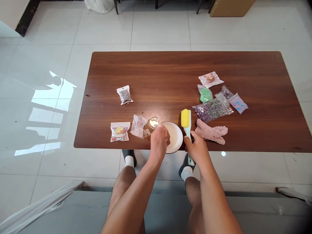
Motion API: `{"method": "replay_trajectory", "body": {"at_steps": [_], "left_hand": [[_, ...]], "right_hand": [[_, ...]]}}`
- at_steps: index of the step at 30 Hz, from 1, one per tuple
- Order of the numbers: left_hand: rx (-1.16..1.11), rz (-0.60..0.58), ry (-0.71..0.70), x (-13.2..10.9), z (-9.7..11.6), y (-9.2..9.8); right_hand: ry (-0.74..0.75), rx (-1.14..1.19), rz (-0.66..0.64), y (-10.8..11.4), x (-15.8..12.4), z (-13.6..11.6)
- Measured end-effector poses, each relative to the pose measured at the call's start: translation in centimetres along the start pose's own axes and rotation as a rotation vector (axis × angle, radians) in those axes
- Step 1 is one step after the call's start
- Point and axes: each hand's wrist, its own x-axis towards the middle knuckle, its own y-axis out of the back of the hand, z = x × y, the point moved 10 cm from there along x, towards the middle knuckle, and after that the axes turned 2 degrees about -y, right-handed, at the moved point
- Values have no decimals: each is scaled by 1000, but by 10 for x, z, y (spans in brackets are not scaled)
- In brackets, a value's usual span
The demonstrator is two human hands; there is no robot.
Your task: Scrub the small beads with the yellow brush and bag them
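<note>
Dark wood desk [170, 68] sits on pale floor tiles [156, 32]; right fingers [192, 138] clench a yellow-bristled brush [185, 118]; left fingers [159, 131] curl, hold unclear.

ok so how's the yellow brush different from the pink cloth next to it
The brush has yellow bristles and a pale green handle, while the pink cloth is dusty pink all over. The brush is narrow and stiff-looking; the cloth lies crumpled in soft folds. The brush is gripped in the right hand, but the cloth lies on the wooden table, not held. Both are just right of the white bowl.
</note>
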Motion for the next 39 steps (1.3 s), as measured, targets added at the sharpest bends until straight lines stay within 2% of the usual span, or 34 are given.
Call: {"method": "replay_trajectory", "body": {"at_steps": [2, 4, 11, 14, 18, 20, 22, 26, 31, 37, 39], "left_hand": [[-331, 26, 130, 2, -9, 0], [-536, 14, 205, 4, -12, -5], [-944, -102, 368, -5, -9, -29], [-997, -105, 381, -7, -9, -31], [-947, -95, 310, -2, -10, -28], [-938, -74, 273, 0, -10, -25], [-928, -42, 250, 2, -10, -22], [-894, 27, 267, 5, -13, -18], [-916, 97, 197, 4, -10, -12], [-838, 80, 198, -9, -12, -18], [-852, 85, 172, -9, -8, -14]], "right_hand": [[2, 37, 0, 0, -1, -1], [-1, 82, -3, 1, -3, -2], [-36, 252, 26, 5, -15, -3], [-15, 357, 53, 7, -23, -4], [79, 622, 82, 6, -39, -9], [145, 678, 70, 4, -50, -13], [245, 608, 46, 3, -62, -22], [496, 237, -57, -2, -86, -53], [571, -3, -192, -15, -99, -68], [611, -201, -5, -11, -102, -71], [620, -194, -41, -13, -104, -72]]}}
